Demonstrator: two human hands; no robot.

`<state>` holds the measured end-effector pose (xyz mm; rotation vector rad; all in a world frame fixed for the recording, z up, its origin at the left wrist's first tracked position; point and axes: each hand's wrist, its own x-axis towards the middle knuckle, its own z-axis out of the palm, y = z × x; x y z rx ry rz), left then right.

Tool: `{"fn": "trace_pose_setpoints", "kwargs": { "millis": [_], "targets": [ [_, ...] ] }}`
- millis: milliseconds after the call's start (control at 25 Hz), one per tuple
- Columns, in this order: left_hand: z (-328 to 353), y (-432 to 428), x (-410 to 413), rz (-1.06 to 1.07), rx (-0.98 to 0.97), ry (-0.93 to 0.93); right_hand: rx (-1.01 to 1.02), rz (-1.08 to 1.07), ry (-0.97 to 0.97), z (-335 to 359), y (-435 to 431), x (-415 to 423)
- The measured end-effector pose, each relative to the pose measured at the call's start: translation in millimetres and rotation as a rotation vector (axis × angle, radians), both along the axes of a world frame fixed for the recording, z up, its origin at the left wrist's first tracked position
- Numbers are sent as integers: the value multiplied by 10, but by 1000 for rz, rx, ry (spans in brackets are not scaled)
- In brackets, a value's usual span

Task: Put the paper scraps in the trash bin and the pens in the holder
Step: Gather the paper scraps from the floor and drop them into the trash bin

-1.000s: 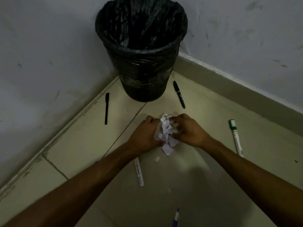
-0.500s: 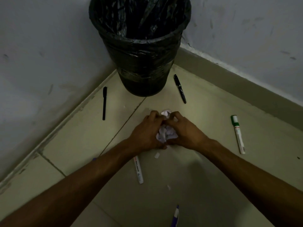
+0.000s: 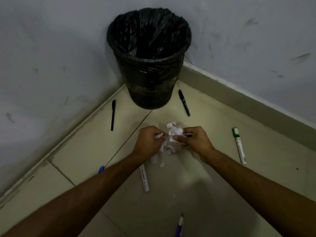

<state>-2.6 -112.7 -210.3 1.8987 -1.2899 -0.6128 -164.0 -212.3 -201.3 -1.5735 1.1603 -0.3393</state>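
Nearest the camera, a purple pen (image 3: 179, 225) lies on the floor (image 3: 213, 194). Further out, a white marker (image 3: 144, 177) is partly covered by the left forearm, and a blue tip (image 3: 101, 169) shows beside that arm. A few loose bits (image 3: 162, 164) lie below the hands. The scraps (image 3: 172, 134) are pinched between the left hand (image 3: 150, 142) and the right hand (image 3: 196, 140), both closed on the paper just above the floor, probably so the bunch can be carried as one load. A green marker (image 3: 239, 145) lies to the right. Two black pens (image 3: 113, 115) (image 3: 184, 102) flank the bin (image 3: 148, 53), which stands lined and open in the corner, near enough for a short lift. No holder is seen. The floor is pale tile; the walls (image 3: 51, 57) are scuffed and dim.
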Motion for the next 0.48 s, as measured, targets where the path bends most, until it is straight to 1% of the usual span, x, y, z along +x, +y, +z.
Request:
{"fn": "trace_pose_setpoints", "kwargs": {
  "millis": [80,120,200,280,360,440,480],
  "targets": [
    [270,30,-4,85,-34,144,184,-87,-168,285,31,0],
    [432,36,4,118,-55,216,231,-103,-226,457,35,29],
    [846,0,69,180,-146,282,264,-116,-330,877,13,133],
    [1336,-136,259,226,-298,309,243,-114,-447,1315,-108,297],
    [1812,-368,524,257,-428,306,165,-90,-522,1753,-286,539],
    [2168,-674,813,332,-476,189,46,-49,-536,2121,-521,850],
    [2257,-827,933,376,-451,130,-31,-35,-510,2249,-631,991]
  ]
}}
